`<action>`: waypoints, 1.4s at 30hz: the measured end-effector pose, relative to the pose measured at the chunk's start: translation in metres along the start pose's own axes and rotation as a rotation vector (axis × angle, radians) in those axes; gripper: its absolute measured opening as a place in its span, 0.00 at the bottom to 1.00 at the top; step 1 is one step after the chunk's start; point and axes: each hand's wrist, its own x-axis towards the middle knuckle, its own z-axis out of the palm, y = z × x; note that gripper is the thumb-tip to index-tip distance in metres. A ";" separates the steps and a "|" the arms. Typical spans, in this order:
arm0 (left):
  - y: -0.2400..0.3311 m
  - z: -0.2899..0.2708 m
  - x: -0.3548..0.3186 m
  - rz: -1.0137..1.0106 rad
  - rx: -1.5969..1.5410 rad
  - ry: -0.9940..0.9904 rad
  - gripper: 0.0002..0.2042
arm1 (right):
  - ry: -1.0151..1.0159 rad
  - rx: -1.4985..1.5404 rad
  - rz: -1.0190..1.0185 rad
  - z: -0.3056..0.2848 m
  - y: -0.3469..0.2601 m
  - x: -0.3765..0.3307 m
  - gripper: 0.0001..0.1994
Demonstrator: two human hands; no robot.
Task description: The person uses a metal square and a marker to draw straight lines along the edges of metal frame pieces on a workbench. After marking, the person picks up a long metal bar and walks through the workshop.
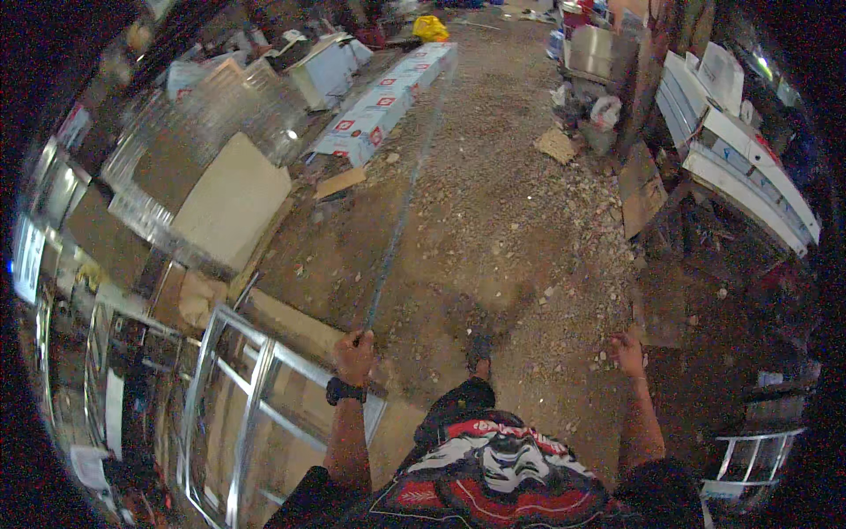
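My left hand, with a dark watch on its wrist, is closed around the near end of a long, thin blue-grey bar. The bar reaches far ahead above the dirt floor, toward a long carton. Whether its far end touches anything I cannot make out. My right hand hangs out at the right over the gravelly ground, its fingers loosely bent and somewhat apart, with nothing visible in it. Below my left forearm leans a silver metal frame.
A long white-and-blue carton lies ahead on the left, near a beige panel and stacked frames. A yellow bag sits beyond. White metal pieces stand at the right; a small ladder-like frame is lower right. Stones litter the floor.
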 end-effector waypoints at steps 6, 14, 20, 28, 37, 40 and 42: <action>0.090 0.145 0.190 -0.245 0.009 -0.154 0.17 | -0.258 0.060 0.381 0.043 0.109 0.086 0.28; 0.129 0.336 0.381 -0.348 -0.126 -0.280 0.19 | -0.602 -0.104 0.437 0.091 0.057 0.191 0.24; 0.153 0.464 0.524 -0.496 -0.448 -0.370 0.18 | -0.513 -0.210 0.348 0.030 0.017 0.457 0.22; 0.113 0.536 0.689 -0.631 -0.373 -0.194 0.15 | -0.135 0.203 -0.084 0.017 -0.305 0.996 0.17; 0.147 0.722 0.972 -0.623 -0.132 -0.354 0.13 | -0.124 -0.081 -0.111 0.106 -0.407 1.295 0.19; 0.162 0.804 1.095 -0.634 -0.271 -0.453 0.12 | -0.227 -0.177 -0.016 0.126 -0.318 1.304 0.27; 0.179 0.839 1.166 -0.637 -0.272 -0.501 0.12 | -0.315 -0.262 0.129 0.142 -0.290 1.275 0.26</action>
